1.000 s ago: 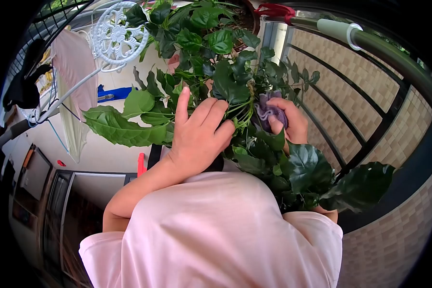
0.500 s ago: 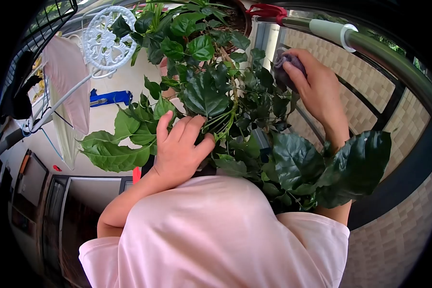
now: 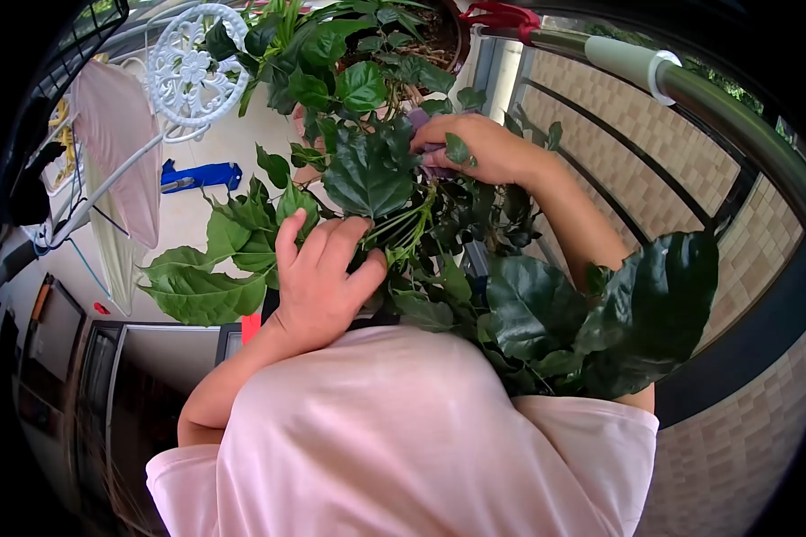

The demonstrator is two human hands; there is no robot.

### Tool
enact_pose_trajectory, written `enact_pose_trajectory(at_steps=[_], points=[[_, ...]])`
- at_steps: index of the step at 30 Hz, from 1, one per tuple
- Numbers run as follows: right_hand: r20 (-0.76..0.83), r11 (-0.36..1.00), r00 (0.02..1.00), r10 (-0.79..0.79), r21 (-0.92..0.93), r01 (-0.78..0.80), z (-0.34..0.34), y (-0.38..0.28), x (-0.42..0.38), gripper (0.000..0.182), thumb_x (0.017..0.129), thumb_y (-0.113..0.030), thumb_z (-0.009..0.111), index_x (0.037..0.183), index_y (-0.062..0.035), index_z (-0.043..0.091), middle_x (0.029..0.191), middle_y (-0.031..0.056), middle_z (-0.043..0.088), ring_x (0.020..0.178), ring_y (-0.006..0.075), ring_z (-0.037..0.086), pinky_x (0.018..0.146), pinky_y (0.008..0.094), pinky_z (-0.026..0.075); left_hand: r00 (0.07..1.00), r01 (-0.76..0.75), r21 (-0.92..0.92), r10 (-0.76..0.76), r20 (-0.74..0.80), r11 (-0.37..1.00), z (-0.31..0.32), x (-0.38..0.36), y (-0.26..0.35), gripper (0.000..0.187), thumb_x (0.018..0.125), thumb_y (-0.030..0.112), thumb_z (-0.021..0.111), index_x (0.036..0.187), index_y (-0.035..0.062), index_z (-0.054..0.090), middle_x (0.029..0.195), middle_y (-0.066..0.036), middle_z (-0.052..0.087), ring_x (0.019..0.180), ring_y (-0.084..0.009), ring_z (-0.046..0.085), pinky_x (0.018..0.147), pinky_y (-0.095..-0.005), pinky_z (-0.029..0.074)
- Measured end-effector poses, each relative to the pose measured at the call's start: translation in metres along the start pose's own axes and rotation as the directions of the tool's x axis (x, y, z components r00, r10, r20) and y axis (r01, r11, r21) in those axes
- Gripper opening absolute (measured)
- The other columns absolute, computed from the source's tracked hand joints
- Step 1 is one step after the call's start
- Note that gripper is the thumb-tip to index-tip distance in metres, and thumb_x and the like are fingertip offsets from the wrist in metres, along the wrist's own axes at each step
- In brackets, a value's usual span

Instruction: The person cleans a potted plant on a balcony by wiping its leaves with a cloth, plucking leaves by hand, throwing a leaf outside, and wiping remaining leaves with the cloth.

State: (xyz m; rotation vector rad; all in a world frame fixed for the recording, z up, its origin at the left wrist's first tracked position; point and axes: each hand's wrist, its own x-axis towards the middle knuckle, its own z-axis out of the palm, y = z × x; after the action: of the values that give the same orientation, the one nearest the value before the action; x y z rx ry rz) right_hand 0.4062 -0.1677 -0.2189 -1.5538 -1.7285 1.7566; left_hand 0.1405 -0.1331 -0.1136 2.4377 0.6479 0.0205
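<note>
A leafy green plant [image 3: 367,183] with large glossy leaves fills the middle, its thin light-green stems [image 3: 407,231] fanning out at the centre. My left hand [image 3: 324,279] lies against the foliage left of those stems, fingers apart and slightly bent; some fingertips are lost among the leaves. Farther up and to the right, my right hand [image 3: 475,150] is closed around a greyish-purple cloth [image 3: 418,118], reaching in among the leaves. Leaves partly cover its fingers and the cloth. Two broad dark leaves [image 3: 658,309] hang over my right forearm.
A brown plant pot [image 3: 461,40] stands at the top. A metal railing [image 3: 716,103] with a red tie [image 3: 501,18] runs along the right. At the left are a white ornate round rack [image 3: 197,67], hanging pink fabric [image 3: 116,143] and a blue object [image 3: 201,176].
My right hand has moved left with the cloth, from beside the railing into the foliage. My left hand stays in nearly the same place on the plant.
</note>
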Motion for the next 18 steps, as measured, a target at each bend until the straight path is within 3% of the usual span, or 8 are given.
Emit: enact_pose_trajectory(at_steps=[1, 2, 5, 6, 9, 10, 17, 18], points=[[-0.009, 0.999, 0.999, 0.031, 0.020, -0.030, -0.002, 0.000, 0.003, 0.024, 0.087, -0.025, 0.057, 0.101, -0.0070, 0.064, 0.099, 0.0118, 0.064, 0.088, 0.0316, 0.062, 0.076, 0.0379, 0.049, 1.000, 0.008, 0.004, -0.008, -0.008, 1.000, -0.001, 0.001, 0.000, 0.011, 0.069, 0.014, 0.060, 0.081, 0.0157, 0.058, 0.106, -0.006, 0.056, 0.093, -0.0216, 0.056, 0.095, -0.0498, 0.031], [-0.163, 0.997, 0.987, -0.007, 0.076, 0.020, 0.001, 0.007, 0.006, 0.025, 0.088, -0.025, 0.056, 0.100, -0.0042, 0.063, 0.090, 0.0155, 0.064, 0.079, 0.0330, 0.062, 0.071, 0.0391, 0.048, 1.000, 0.003, 0.007, -0.003, -0.016, 1.000, -0.002, 0.001, -0.001, 0.011, 0.069, 0.014, 0.060, 0.080, 0.0157, 0.058, 0.105, -0.006, 0.056, 0.093, -0.0216, 0.056, 0.094, -0.0498, 0.031], [-0.094, 0.940, 0.946, 0.309, 0.182, -0.289, -0.011, 0.006, 0.004, 0.025, 0.089, -0.025, 0.055, 0.099, -0.0027, 0.062, 0.085, 0.0177, 0.064, 0.077, 0.0345, 0.061, 0.071, 0.0402, 0.048, 1.000, -0.007, 0.003, 0.007, -0.025, 1.000, 0.001, 0.001, -0.001, 0.013, 0.068, 0.013, 0.062, 0.081, 0.0152, 0.059, 0.106, -0.006, 0.056, 0.094, -0.0219, 0.056, 0.095, -0.0499, 0.031], [-0.154, 0.949, 0.956, 0.251, 0.232, -0.212, 0.003, 0.018, 0.005, 0.024, 0.088, -0.025, 0.056, 0.096, -0.0030, 0.063, 0.084, 0.0179, 0.064, 0.079, 0.0357, 0.060, 0.071, 0.0403, 0.047, 1.000, -0.008, -0.007, 0.008, -0.017, 1.000, 0.001, 0.001, -0.001, 0.016, 0.067, 0.013, 0.065, 0.081, 0.0145, 0.060, 0.106, -0.006, 0.056, 0.094, -0.0223, 0.056, 0.095, -0.0501, 0.030], [-0.185, 0.997, 0.982, 0.026, 0.080, -0.011, 0.018, 0.000, -0.004, 0.022, 0.087, -0.023, 0.058, 0.096, -0.0034, 0.063, 0.084, 0.0181, 0.064, 0.080, 0.0369, 0.060, 0.072, 0.0405, 0.047, 1.000, -0.012, -0.031, 0.012, 0.004, 0.999, 0.000, 0.001, -0.002, 0.018, 0.065, 0.012, 0.067, 0.082, 0.0139, 0.060, 0.107, -0.006, 0.056, 0.094, -0.0229, 0.056, 0.096, -0.0506, 0.029], [-0.094, 0.996, 0.993, 0.075, 0.058, -0.069, 0.011, -0.012, -0.009, 0.020, 0.087, -0.014, 0.058, 0.103, -0.0010, 0.061, 0.094, 0.0169, 0.064, 0.085, 0.0318, 0.061, 0.075, 0.0360, 0.047, 1.000, -0.011, -0.034, 0.012, 0.010, 0.999, 0.000, 0.000, -0.002, 0.019, 0.065, 0.012, 0.067, 0.082, 0.0139, 0.060, 0.106, -0.006, 0.056, 0.094, -0.0230, 0.056, 0.096, -0.0507, 0.029], [-0.043, 0.959, 0.989, 0.141, 0.252, -0.126, 0.005, -0.033, -0.032, 0.021, 0.084, -0.013, 0.060, 0.103, -0.0037, 0.059, 0.088, 0.0159, 0.063, 0.077, 0.0296, 0.060, 0.072, 0.0352, 0.046, 0.998, -0.063, -0.007, 0.063, -0.012, 0.998, 0.002, 0.005, 0.003, 0.010, 0.069, 0.015, 0.059, 0.079, 0.0146, 0.058, 0.105, -0.006, 0.056, 0.092, -0.0217, 0.055, 0.094, -0.0501, 0.032], [-0.068, 0.966, 0.994, 0.088, 0.249, -0.068, 0.002, -0.031, -0.033, 0.020, 0.088, -0.017, 0.057, 0.104, -0.0037, 0.058, 0.085, 0.0107, 0.063, 0.076, 0.0204, 0.058, 0.071, 0.0309, 0.045, 0.997, -0.071, -0.008, 0.071, -0.015, 0.997, 0.003, 0.004, 0.004, 0.010, 0.069, 0.015, 0.059, 0.079, 0.0144, 0.058, 0.105, -0.007, 0.056, 0.092, -0.0218, 0.055, 0.094, -0.0500, 0.032]])
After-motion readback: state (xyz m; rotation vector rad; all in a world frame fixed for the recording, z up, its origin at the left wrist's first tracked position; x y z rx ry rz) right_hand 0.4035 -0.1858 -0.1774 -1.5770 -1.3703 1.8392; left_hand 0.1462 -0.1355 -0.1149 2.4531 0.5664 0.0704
